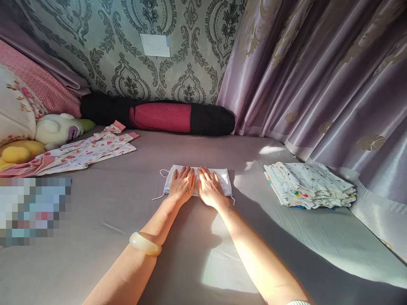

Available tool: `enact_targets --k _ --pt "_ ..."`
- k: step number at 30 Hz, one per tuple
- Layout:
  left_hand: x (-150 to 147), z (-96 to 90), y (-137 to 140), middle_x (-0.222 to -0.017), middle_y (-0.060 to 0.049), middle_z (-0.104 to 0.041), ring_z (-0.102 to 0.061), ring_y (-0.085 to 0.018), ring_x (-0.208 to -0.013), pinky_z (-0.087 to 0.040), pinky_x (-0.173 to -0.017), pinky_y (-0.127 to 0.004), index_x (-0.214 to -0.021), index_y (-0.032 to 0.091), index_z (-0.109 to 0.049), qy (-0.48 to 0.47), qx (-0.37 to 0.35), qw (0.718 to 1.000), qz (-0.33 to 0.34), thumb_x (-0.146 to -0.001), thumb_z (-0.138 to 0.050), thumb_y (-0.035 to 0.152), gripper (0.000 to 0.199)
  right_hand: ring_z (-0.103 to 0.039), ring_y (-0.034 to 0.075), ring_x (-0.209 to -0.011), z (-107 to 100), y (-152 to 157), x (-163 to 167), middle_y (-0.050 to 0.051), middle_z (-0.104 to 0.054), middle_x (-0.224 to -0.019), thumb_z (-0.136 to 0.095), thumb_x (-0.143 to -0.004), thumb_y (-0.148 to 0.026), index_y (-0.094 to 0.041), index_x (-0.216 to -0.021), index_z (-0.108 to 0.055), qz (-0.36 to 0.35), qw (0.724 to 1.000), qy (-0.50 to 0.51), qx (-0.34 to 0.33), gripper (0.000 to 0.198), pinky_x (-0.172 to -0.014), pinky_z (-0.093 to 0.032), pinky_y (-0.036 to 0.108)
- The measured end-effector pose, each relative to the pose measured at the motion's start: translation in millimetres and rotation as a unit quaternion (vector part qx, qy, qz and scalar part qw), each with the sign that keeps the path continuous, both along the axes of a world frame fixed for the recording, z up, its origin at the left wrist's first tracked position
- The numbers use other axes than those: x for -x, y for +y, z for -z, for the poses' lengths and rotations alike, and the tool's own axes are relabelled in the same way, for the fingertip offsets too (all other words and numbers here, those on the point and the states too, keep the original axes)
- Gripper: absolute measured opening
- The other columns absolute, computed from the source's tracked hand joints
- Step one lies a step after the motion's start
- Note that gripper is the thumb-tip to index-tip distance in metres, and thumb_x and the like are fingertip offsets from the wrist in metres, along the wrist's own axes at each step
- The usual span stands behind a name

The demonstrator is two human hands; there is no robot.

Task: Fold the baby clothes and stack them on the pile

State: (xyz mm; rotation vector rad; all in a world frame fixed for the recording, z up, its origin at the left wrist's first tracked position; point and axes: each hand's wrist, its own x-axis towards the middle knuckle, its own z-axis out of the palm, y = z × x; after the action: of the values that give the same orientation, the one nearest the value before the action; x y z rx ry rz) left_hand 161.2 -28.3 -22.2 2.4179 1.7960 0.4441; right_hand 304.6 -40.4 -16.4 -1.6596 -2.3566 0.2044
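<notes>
A white folded cloth garment (pixel 225 180) with a faint print lies flat on the grey bed sheet (pixel 152 148). Thin white tie strings stick out at its left side and lower right corner. My left hand (pixel 182 185) rests palm down on its left half, fingers stretched out. Palm down as well, my right hand (pixel 210 186) covers part of the right half with its fingers extended. Both hands hide much of the cloth's middle. A pale bangle (pixel 145 244) sits on my left forearm.
To the right is a stack of folded printed cloths (pixel 310 185), near the purple curtain (pixel 286 84). A black and red bolster (pixel 160 117) lies along the wall. At left are pink-trimmed printed clothing (pixel 92 150), plush toys (pixel 57 129) and a pixelated patch.
</notes>
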Motion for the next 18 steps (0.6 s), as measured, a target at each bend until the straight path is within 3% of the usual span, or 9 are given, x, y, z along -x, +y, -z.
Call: enact_targets --k 7,13,18 --pt "5.3 -5.2 -4.2 -0.148 -0.016 -0.050 -0.035 -0.030 -0.144 -0.017 -0.120 -0.058 -0.138 0.013 -0.052 0.014 -0.058 0.997 -0.046 -0.102 -0.021 0.032 0.051 -0.024 0.025 -0.148 -6.0 -2.9 -0.5 0.013 -0.032 -0.159 -0.023 -0.102 -0.027 -0.009 -0.149 -0.038 0.074 0.997 -0.011 -0.022 0.052 -0.121 -0.013 0.049" --pt "3.1 -7.7 -3.3 -0.155 -0.013 -0.041 -0.029 -0.029 -0.148 -0.018 -0.120 -0.058 -0.147 0.012 -0.043 0.048 0.042 0.996 -0.065 -0.103 -0.018 0.037 0.057 -0.025 0.024 -0.148 1.2 -3.2 -1.1 0.012 -0.033 -0.159 -0.020 -0.103 -0.030 -0.009 -0.151 -0.035 0.094 0.995 -0.024 0.010 0.054 -0.121 -0.014 0.049" --pt "2.8 -7.0 -1.7 -0.157 -0.012 -0.038 -0.025 -0.029 -0.149 -0.017 -0.121 -0.057 -0.149 0.012 -0.040 0.065 0.051 0.995 -0.063 -0.103 -0.016 0.039 0.059 -0.026 0.024 -0.147 3.9 -3.3 -1.3 0.012 -0.035 -0.158 -0.020 -0.103 -0.029 -0.009 -0.150 -0.035 0.094 0.995 -0.022 -0.001 0.053 -0.121 -0.015 0.049"
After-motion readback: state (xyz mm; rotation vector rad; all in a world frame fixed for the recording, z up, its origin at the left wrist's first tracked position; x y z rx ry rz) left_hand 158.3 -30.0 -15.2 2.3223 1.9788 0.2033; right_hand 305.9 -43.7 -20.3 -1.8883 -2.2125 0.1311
